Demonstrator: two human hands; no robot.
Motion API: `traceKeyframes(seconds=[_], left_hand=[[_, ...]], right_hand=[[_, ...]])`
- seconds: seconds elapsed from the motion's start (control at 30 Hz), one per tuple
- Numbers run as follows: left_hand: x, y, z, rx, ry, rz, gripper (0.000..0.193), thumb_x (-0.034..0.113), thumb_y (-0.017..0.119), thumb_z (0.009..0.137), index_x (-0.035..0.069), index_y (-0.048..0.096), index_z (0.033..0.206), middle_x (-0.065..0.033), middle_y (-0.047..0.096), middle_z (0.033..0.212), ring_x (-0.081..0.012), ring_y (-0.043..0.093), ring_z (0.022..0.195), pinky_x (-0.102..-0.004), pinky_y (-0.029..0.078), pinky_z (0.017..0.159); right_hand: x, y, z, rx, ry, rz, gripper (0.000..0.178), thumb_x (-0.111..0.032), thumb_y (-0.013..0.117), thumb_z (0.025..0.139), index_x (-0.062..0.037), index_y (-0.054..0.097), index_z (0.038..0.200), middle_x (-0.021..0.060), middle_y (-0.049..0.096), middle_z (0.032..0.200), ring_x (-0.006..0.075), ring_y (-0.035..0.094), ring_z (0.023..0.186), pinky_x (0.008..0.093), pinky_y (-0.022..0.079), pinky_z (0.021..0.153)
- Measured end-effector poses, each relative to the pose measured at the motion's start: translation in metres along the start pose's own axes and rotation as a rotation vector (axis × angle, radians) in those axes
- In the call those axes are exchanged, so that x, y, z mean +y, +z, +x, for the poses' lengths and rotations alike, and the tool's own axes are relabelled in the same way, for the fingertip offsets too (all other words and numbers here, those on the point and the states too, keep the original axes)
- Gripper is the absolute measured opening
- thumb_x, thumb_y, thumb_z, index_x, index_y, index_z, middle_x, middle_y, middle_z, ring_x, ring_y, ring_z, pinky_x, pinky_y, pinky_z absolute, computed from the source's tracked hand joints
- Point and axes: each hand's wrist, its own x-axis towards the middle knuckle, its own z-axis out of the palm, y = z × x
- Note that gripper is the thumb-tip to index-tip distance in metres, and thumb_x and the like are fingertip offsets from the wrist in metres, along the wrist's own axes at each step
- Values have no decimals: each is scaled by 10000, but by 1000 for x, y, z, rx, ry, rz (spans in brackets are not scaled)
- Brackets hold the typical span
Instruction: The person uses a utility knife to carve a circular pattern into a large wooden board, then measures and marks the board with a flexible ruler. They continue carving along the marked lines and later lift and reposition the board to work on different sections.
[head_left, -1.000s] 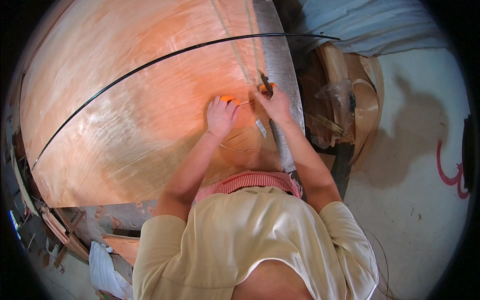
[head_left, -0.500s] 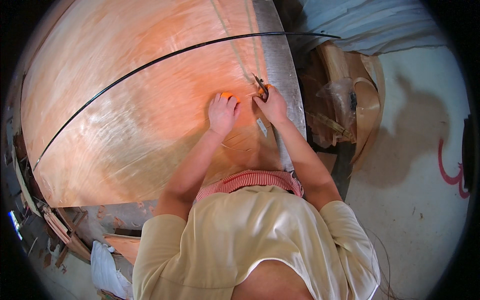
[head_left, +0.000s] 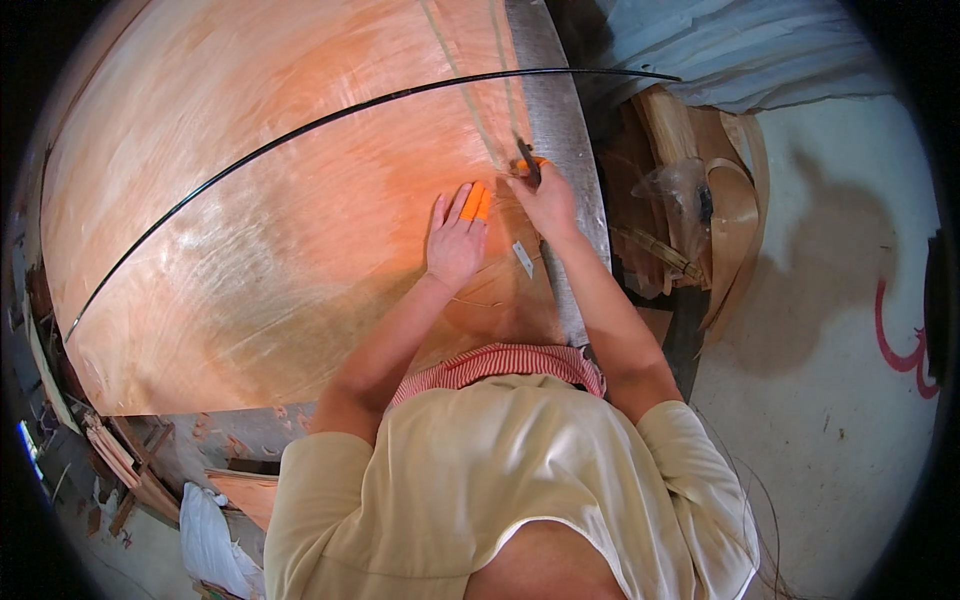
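Observation:
My left hand [head_left: 458, 240] lies palm down on an orange-tan wood veneer sheet [head_left: 300, 240], its fingers stretched out. Orange covers [head_left: 475, 204] wrap two of those fingers. Closer to the sheet's right edge, my right hand [head_left: 546, 203] is closed around a pair of dark scissors [head_left: 527, 158], whose blades point away from me. Orange also shows on a finger there. Two pale tape-like strips [head_left: 470, 100] run along the veneer toward the scissors' tips. A small pale rectangular piece [head_left: 523, 259] rests beside my right wrist. My fingers hide the scissors' handles.
A thin black rod or cable [head_left: 380, 100] crosses over the sheet. The grey table edge [head_left: 570, 150] shows at right. Veneer offcuts [head_left: 735, 190] and clear plastic lie beyond it, near a bluish cover [head_left: 740, 45]. Wood scraps [head_left: 130, 465] and a white bag [head_left: 215, 540] sit lower left.
My left hand has shifted slightly right and its curled fingers have straightened, showing the orange covers. The scissors have moved a little, and their blades look more closed.

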Motion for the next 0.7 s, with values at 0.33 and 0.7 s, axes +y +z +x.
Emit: traceKeyframes(seconds=[0.33,0.7], left_hand=[[0,-4,2,-7,3,-16,410,165,522,796,-2,491,1169,-118,444,1270,-233,344,1237,-453,225,1023],[-4,-7,-3,-25,-53,-13,449,191,538,787,6,475,1192,-119,420,1290,-246,331,1241,-445,217,1032]], right_hand=[[7,-1,-4,-49,-131,-295,442,-336,696,689,-42,534,976,114,555,959,279,587,821,361,475,680],[10,0,0,-137,33,-131,331,-249,685,704,-46,526,911,87,577,912,267,595,785,361,478,658]])
